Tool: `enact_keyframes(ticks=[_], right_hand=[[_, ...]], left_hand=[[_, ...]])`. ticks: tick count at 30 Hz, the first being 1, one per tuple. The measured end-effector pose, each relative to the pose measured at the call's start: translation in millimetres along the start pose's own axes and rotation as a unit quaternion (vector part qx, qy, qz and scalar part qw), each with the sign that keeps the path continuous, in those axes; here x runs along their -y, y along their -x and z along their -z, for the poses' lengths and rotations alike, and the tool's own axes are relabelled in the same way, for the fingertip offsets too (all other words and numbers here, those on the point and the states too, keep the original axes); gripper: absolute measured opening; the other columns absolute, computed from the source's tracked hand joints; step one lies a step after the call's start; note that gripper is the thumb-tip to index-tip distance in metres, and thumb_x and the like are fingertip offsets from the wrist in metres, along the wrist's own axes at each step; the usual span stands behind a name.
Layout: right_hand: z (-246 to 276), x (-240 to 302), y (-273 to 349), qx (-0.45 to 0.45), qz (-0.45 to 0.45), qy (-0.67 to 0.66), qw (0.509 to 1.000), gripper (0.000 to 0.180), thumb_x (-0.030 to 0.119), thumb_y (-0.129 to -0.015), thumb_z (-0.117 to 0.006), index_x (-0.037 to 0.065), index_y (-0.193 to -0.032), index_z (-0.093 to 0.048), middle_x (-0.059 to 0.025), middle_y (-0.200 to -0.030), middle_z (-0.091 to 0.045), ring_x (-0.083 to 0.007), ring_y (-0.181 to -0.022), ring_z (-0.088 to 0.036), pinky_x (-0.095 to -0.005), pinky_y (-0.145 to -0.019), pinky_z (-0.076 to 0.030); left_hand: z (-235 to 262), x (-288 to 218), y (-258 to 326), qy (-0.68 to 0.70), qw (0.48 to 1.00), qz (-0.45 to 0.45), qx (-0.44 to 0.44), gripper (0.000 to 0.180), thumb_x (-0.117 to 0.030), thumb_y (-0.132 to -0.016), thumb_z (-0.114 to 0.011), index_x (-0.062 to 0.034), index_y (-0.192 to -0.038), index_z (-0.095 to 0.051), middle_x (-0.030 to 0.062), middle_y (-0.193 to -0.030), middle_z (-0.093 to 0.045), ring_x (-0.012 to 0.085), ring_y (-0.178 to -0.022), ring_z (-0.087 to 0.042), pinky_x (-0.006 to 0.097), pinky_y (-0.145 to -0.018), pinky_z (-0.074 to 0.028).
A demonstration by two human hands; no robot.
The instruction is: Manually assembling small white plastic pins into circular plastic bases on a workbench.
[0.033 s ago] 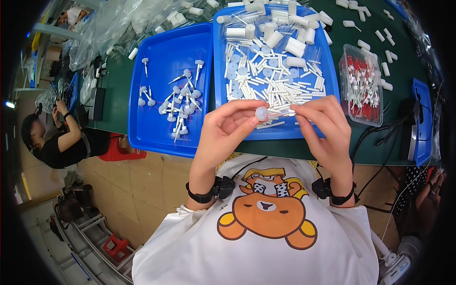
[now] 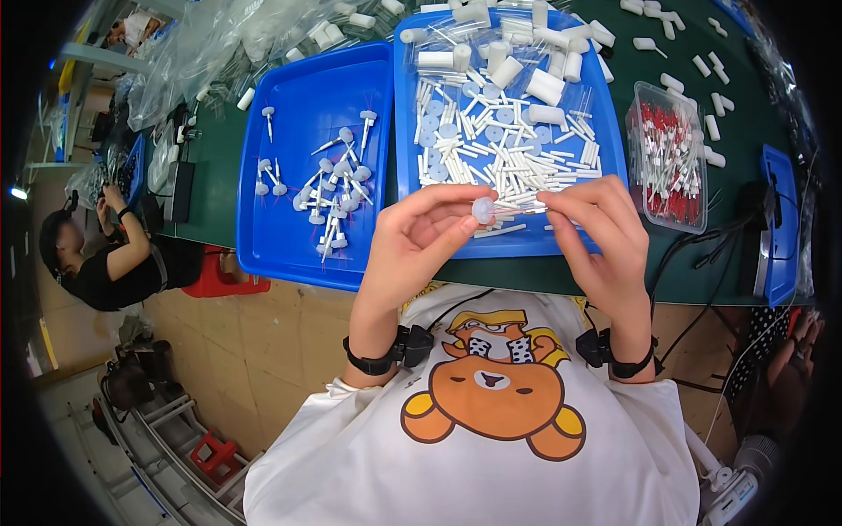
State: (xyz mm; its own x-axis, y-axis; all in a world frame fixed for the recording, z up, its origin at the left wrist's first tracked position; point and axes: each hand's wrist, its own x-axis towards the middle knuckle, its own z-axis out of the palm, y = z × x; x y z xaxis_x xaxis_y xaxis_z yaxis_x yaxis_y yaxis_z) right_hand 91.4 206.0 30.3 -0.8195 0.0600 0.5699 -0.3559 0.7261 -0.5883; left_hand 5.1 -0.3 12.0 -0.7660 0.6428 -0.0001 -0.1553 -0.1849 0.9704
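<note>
Over the near edge of the right-hand blue tray (image 2: 404,105), my left hand (image 2: 427,230) pinches a pale grey round cap (image 2: 482,209) between thumb and fingertips. Thin reddish wires (image 2: 507,211) run from the cap toward my right hand (image 2: 603,230). Its thumb and fingers close on the far end of those wires, by a small white piece mostly covered by the fingertips. Loose white tubes (image 2: 517,167) and pale blue discs (image 2: 436,109) lie in the tray just beyond both hands.
At left, another blue tray (image 2: 289,96) holds several capped white stems (image 2: 336,188). A clear box (image 2: 668,158) of red-and-white wired parts stands at right, near dark cables (image 2: 715,241). Clear plastic bags (image 2: 210,53) lie at the back left. A co-worker (image 2: 114,254) is far left.
</note>
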Motion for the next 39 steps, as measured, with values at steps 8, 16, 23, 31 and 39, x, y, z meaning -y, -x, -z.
enact_keyframes(ticks=[8, 16, 23, 31, 39], right_hand=[[1, 2, 2, -0.004, -0.004, -0.009, 1.000, 0.026, -0.005, -0.074, -0.073, 0.002, -0.098, -0.071, -0.0074, -0.085, -0.064, -0.0234, -0.077, -0.058, -0.0325, -0.067, -0.044], [-2, 2, 3, 0.000, -0.017, -0.032, 0.999, 0.025, -0.005, -0.074, -0.073, 0.002, -0.098, -0.071, -0.0078, -0.085, -0.064, -0.0233, -0.078, -0.059, -0.0327, -0.068, -0.044], [-2, -1, 4, -0.003, -0.018, 0.018, 1.000, 0.026, -0.005, -0.073, -0.073, 0.002, -0.098, -0.070, -0.0071, -0.085, -0.063, -0.0241, -0.078, -0.058, -0.0339, -0.069, -0.044], [-7, 0, 3, 0.018, 0.042, 0.022, 0.999, 0.028, -0.002, -0.071, -0.075, 0.003, -0.098, -0.069, -0.0061, -0.083, -0.062, -0.0229, -0.076, -0.057, -0.0343, -0.068, -0.043], [-10, -1, 3, 0.035, 0.081, 0.021, 0.996, 0.026, 0.002, -0.072, -0.074, 0.002, -0.097, -0.067, -0.0059, -0.082, -0.062, -0.0220, -0.072, -0.057, -0.0335, -0.062, -0.042]], left_hand=[[1, 4, -1, -0.017, 0.999, -0.034, -0.024, 0.033, 0.013, -0.081, -0.064, 0.0086, -0.114, -0.063, 0.0098, -0.104, -0.059, 0.0162, -0.098, -0.060, 0.031, -0.086, -0.053], [-3, -1, -2, 0.010, 1.000, 0.000, -0.009, 0.034, 0.004, -0.089, -0.056, 0.0076, -0.122, -0.062, 0.0184, -0.117, -0.064, 0.0171, -0.094, -0.064, 0.030, -0.086, -0.052], [-3, -2, 0, -0.004, 1.000, 0.012, 0.000, 0.033, 0.002, -0.091, -0.055, 0.0085, -0.123, -0.061, 0.0196, -0.117, -0.066, 0.0183, -0.095, -0.066, 0.031, -0.086, -0.053], [-6, 1, -1, 0.008, 1.000, 0.011, 0.010, 0.033, 0.007, -0.088, -0.061, 0.0084, -0.121, -0.061, 0.0182, -0.118, -0.063, 0.0199, -0.101, -0.065, 0.032, -0.091, -0.055], [-6, 2, -1, 0.003, 1.000, 0.026, 0.016, 0.033, 0.008, -0.085, -0.068, 0.0071, -0.118, -0.064, 0.0176, -0.116, -0.066, 0.0186, -0.103, -0.066, 0.030, -0.091, -0.055]])
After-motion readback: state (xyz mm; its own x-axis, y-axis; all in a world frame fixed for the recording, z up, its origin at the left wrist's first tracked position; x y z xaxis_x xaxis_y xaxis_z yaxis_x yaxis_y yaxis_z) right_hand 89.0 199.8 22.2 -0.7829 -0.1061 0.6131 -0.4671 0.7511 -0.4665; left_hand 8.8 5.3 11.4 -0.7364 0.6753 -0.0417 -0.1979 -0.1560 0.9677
